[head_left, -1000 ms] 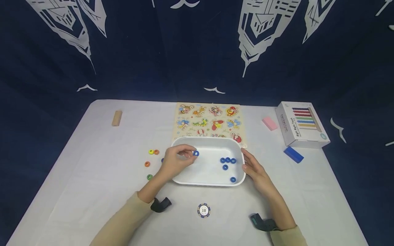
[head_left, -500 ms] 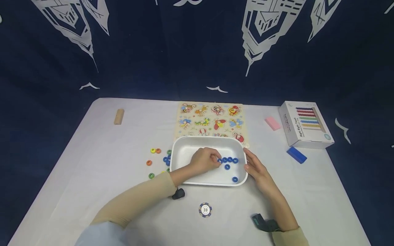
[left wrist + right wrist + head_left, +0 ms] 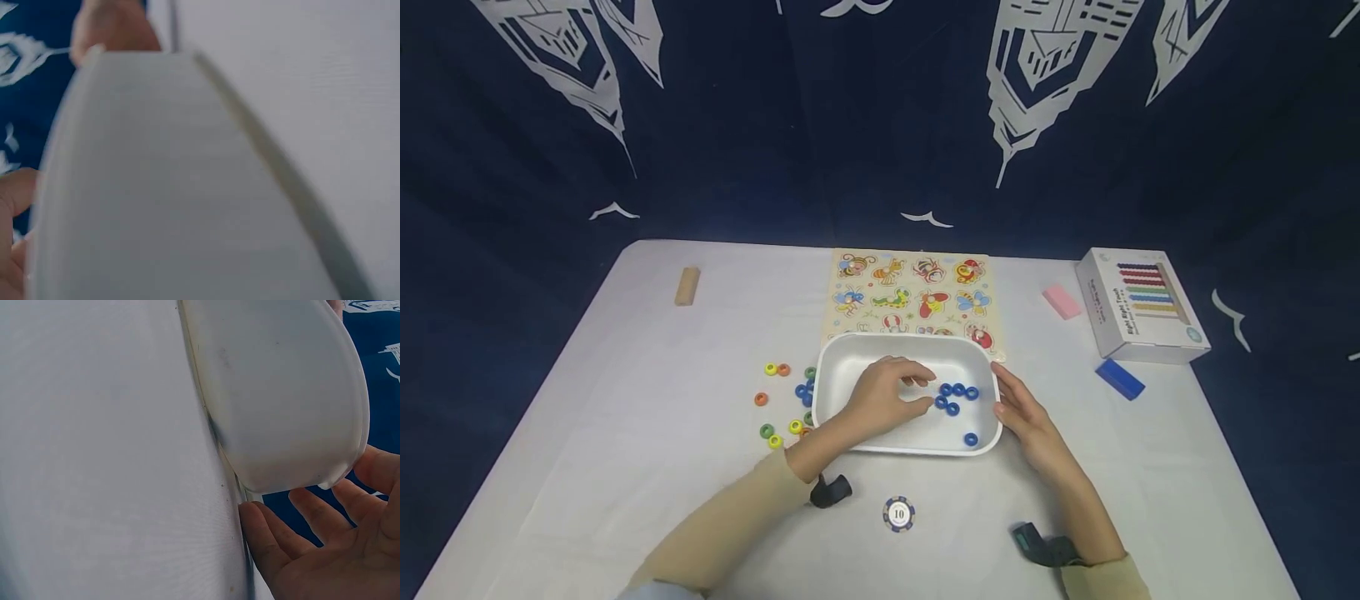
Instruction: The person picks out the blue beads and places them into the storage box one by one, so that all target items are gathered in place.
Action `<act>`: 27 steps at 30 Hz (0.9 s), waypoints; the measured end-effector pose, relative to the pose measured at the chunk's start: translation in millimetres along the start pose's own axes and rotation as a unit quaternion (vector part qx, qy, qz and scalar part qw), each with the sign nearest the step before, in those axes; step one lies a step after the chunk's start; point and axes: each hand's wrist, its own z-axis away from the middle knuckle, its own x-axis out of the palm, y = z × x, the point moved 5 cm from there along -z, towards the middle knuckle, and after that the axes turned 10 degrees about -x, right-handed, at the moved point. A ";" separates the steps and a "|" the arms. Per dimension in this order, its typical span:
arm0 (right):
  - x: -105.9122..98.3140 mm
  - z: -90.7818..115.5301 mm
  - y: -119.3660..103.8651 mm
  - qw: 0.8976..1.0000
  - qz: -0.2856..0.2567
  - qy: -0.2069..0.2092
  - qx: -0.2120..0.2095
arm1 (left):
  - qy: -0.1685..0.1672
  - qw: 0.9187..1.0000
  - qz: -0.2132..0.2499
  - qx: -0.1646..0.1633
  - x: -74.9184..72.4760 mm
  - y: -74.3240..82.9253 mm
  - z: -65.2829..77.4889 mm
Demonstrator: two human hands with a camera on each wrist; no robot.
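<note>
A white tray (image 3: pixel 880 452) sits mid-table with several blue beads (image 3: pixel 958 389) toward its right end. My left hand (image 3: pixel 880 400) is over the tray, thumb and index finger spread apart with nothing between them. One blue bead (image 3: pixel 941 402) lies right at its thumb tip. My right hand (image 3: pixel 1030 429) holds the tray's right end, thumb at the rim and fingers against the outer wall. In the right wrist view this hand (image 3: pixel 331 544) is against the tray's end wall (image 3: pixel 287 437). The left wrist view mostly shows the tray's outer wall (image 3: pixel 169 175).
Left of the tray lie loose orange (image 3: pixel 762 399), green (image 3: pixel 767 431), yellow (image 3: pixel 776 442) and blue beads. An insect picture board (image 3: pixel 891 279) is behind it. A poker chip (image 3: pixel 898 514) lies in front. At the right are a box (image 3: pixel 1142 304), pink block (image 3: pixel 1062 302) and blue block (image 3: pixel 1120 379); a wooden block (image 3: pixel 687 286) lies far left.
My left hand carried a blue bead rightward to the others in the tray, then let it go and drew its fingers apart. The right hand stayed at the tray's end.
</note>
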 end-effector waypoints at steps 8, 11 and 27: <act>0.6 1.1 1.6 1.000 0.004 0.005 0.006 | 0.137 0.984 0.117 0.009 -70.4 -32.3 39.8; 0.3 1.4 2.2 1.000 0.004 0.007 0.009 | 0.175 0.976 0.126 -0.015 -90.3 -53.1 51.9; -0.6 1.7 0.4 1.000 0.002 0.007 0.009 | 0.216 0.960 0.159 -0.086 -101.1 -133.8 71.5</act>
